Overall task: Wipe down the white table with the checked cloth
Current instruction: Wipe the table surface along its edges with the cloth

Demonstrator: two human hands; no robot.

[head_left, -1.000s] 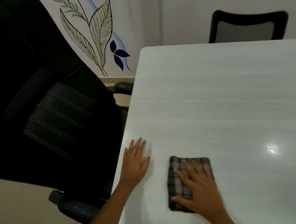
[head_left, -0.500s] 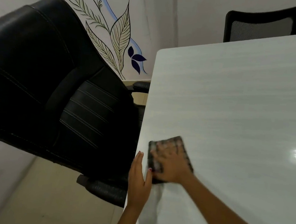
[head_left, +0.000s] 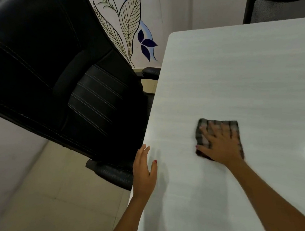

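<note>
Checked cloth, folded flat on the white table, lies directly beneath the right hand, palm open and pressing; unwiped surface extends ahead. Left hand rests open at the near edge.

The table has a smooth, glossy white top with faint streaked grain and a bright glare spot. The checked cloth looks soft, woven and matt. The office chair is shiny black leather-like upholstery with pale stitching.
</note>
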